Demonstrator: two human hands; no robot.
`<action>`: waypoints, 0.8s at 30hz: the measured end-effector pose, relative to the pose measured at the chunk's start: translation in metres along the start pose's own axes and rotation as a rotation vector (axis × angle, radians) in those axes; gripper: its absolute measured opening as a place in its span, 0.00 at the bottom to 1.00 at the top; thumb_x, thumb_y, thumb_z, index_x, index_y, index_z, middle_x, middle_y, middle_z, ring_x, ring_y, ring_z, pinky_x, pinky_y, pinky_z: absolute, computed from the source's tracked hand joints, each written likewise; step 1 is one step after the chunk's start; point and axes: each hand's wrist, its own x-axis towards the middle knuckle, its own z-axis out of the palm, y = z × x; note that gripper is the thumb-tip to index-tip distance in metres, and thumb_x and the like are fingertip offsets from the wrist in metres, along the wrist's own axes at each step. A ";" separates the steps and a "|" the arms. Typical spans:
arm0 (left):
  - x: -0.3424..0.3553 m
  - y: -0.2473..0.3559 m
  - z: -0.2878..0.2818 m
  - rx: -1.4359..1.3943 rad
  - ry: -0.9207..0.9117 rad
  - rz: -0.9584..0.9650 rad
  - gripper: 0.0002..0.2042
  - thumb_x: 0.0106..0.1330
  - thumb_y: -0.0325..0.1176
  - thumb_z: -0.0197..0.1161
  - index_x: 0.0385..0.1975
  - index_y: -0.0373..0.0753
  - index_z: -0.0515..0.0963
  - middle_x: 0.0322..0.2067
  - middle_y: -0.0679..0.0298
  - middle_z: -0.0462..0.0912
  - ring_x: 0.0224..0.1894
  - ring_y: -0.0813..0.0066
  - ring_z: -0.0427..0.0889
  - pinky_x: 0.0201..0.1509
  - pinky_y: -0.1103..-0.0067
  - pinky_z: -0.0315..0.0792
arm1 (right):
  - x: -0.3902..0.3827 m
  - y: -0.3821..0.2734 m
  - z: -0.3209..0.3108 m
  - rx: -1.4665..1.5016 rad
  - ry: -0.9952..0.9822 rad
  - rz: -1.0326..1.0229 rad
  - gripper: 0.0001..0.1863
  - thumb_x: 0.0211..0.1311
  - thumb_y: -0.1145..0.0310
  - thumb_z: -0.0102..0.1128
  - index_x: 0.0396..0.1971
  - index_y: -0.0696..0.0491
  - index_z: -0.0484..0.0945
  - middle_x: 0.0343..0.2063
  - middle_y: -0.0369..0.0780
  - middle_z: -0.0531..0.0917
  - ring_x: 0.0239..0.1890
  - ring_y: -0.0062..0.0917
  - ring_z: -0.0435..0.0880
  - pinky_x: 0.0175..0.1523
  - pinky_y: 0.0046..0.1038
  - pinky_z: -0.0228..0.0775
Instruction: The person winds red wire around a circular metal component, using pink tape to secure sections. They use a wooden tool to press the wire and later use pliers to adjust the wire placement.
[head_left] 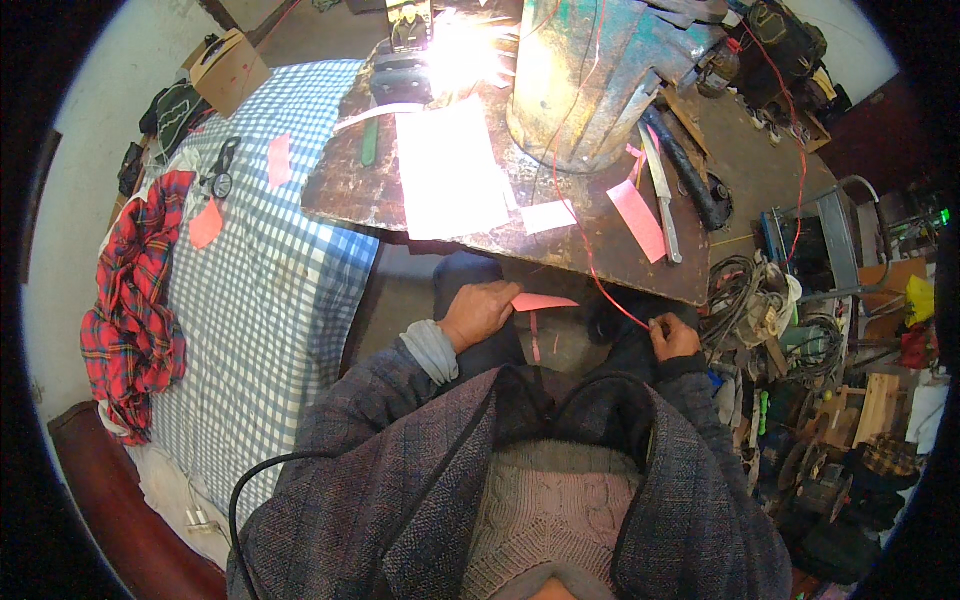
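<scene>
My left hand (478,314), fingers closed, grips a pink paper piece (540,302) above my lap, just below the worn wooden tabletop (350,190). Narrow pink strips (535,338) show beneath it. My right hand (668,333) pinches a thin red wire (590,262) that runs up over the table edge. On the table lie a white sheet (450,180), a smaller white slip (546,215), a pink rectangle (636,220), a knife (660,200) and a green strip (369,143). A large worn metal cylinder (560,90) stands behind them, beside a bright light.
At left, a checked cloth surface (250,330) holds red plaid fabric (130,310) and pink scraps (205,225), with a cardboard box (225,75) at its far end. To the right are coiled cables (730,310), a metal frame (820,235) and piled tools and wood (870,410).
</scene>
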 end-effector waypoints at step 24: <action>0.000 -0.002 0.003 -0.015 -0.018 -0.010 0.14 0.64 0.25 0.62 0.50 0.39 0.78 0.39 0.50 0.86 0.41 0.47 0.87 0.42 0.60 0.82 | -0.002 0.002 0.002 0.002 0.042 -0.035 0.13 0.66 0.55 0.69 0.35 0.50 0.86 0.28 0.47 0.89 0.33 0.46 0.89 0.37 0.44 0.80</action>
